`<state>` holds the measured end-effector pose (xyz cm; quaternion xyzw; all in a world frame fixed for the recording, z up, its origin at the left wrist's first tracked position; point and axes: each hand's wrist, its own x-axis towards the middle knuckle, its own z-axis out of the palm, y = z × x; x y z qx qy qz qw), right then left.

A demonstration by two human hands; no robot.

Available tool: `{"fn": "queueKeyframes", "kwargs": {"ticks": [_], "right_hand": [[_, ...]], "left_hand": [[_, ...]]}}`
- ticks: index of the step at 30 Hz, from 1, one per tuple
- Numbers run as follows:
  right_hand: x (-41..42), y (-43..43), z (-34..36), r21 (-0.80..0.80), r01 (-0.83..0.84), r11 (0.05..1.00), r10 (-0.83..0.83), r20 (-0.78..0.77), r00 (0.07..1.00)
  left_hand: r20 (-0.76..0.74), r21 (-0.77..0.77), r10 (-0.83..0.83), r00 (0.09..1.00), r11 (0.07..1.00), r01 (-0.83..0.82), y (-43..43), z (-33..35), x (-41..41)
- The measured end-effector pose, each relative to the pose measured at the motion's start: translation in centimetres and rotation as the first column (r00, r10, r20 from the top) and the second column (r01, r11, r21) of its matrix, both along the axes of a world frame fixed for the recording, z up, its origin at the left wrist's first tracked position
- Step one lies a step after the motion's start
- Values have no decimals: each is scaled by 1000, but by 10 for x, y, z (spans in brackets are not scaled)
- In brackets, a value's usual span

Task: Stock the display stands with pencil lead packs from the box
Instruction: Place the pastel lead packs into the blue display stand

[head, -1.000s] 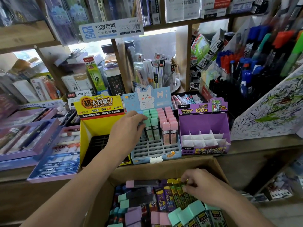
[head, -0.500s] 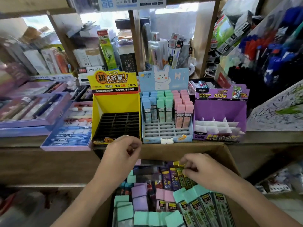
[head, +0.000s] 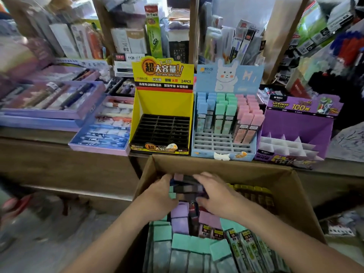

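1. Nearest, the cardboard box [head: 216, 164] holds loose pencil lead packs [head: 185, 243] with green, purple and yellow caps.
2. At its far end, the left hand [head: 161, 192] and right hand [head: 214, 196] clasp a bunch of dark packs [head: 187, 187] between them. This looks like the picking-up step.
3. Beyond, the yellow stand [head: 161, 131] and purple stand [head: 285, 146] have bare slots, and the blue rabbit stand [head: 222, 142] is part filled. Next, lift the bunch clear and seat each pack upright in a matching slot.

A big purple tray of pens [head: 53, 99] and a smaller tray of pens [head: 104, 133] sit on the wooden shelf [head: 49, 148], with a tall green box [head: 154, 36] farther back.
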<state>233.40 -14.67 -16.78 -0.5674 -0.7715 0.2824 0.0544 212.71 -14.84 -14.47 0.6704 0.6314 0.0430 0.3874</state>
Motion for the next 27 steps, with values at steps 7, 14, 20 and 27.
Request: {"fn": "queueKeyframes", "kwargs": {"ticks": [7, 14, 20, 27], "right_hand": [[-4, -3, -18, 53, 20, 998, -24, 63, 998], [-5, -8, -22, 65, 63, 996, -64, 10, 998], [-3, -5, -13, 34, 49, 998, -50, 32, 998], [-1, -5, -9, -25, 31, 999, -31, -21, 999]], "left_hand": [[157, -80, 104, 982, 993, -92, 6, -7, -1], [208, -177, 176, 962, 974, -140, 9, -11, 2], [220, -170, 210, 953, 970, -175, 10, -13, 3], [311, -229, 262, 914, 954, -196, 10, -6, 5]]}}
